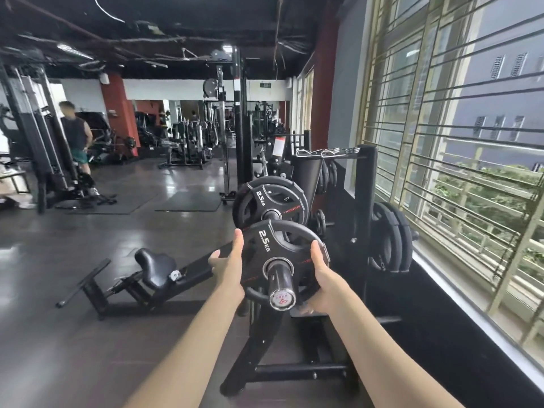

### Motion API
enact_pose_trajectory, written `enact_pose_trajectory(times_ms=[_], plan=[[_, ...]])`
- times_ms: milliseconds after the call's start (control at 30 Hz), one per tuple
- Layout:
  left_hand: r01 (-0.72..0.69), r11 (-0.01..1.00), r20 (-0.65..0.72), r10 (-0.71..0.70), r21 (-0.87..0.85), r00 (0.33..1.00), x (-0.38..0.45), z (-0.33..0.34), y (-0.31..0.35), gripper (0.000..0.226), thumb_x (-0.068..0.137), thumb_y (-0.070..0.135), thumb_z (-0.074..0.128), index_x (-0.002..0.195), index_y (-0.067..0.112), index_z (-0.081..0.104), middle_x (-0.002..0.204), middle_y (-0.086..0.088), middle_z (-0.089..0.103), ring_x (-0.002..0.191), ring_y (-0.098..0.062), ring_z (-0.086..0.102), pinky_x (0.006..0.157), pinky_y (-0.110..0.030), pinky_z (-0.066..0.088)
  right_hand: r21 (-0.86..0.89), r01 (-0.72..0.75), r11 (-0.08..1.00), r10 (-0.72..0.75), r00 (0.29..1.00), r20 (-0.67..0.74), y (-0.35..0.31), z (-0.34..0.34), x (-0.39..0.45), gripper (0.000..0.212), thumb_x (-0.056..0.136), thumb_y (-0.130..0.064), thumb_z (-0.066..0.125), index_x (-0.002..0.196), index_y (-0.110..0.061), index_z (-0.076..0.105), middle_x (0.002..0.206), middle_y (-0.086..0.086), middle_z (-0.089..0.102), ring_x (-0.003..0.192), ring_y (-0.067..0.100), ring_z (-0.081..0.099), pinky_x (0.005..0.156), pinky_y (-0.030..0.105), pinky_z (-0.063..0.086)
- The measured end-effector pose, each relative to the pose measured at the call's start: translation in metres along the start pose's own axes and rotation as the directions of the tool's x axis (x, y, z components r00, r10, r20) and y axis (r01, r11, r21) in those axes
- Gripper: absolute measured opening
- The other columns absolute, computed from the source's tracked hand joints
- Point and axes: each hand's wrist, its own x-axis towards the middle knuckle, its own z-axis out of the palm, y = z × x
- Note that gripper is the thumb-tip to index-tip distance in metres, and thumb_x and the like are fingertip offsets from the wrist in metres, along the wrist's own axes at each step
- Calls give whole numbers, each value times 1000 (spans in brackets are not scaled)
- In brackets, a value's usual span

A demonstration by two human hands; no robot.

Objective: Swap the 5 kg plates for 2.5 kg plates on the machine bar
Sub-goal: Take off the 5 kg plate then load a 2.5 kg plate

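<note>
A black plate marked 2.5 kg sits on the machine bar, a chrome sleeve pointing toward me with a red-and-white end cap. My left hand holds the plate's left rim, thumb up along the edge. My right hand grips its right rim with the fingers wrapped behind. A second 2.5 kg plate is on the same bar, farther in. Larger black plates hang on the storage rack to the right.
The machine's padded seat and frame lie low at the left. A barred window runs along the right wall. A person stands by a cable machine far left. Floor mats lie ahead.
</note>
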Motion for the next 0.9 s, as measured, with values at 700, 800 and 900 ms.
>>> enact_pose_trajectory(times_ms=[700,800,900], plan=[[268,961,214,-276,68,937,109,49,25,138,10,82,84,132,23,60,131,-11,66,112,-40,66,100,-63,47,211,116,971,-112,993,-29,-56,49,33,72,69,-67,78,112,-12,62,95,14,70,83,29,67,74,48,56],[206,972,199,-226,115,954,138,61,24,132,11,85,82,124,20,63,118,-12,72,101,-40,70,93,-67,49,227,99,969,-103,995,8,-68,55,59,76,67,-72,75,115,-14,61,96,12,69,85,28,65,89,51,50],[185,979,195,-197,82,961,176,72,23,132,10,86,81,124,22,62,117,-11,72,100,-42,70,89,-67,50,231,61,971,-75,996,54,-84,61,87,76,68,-73,74,115,-15,60,105,14,69,85,29,63,86,52,46]])
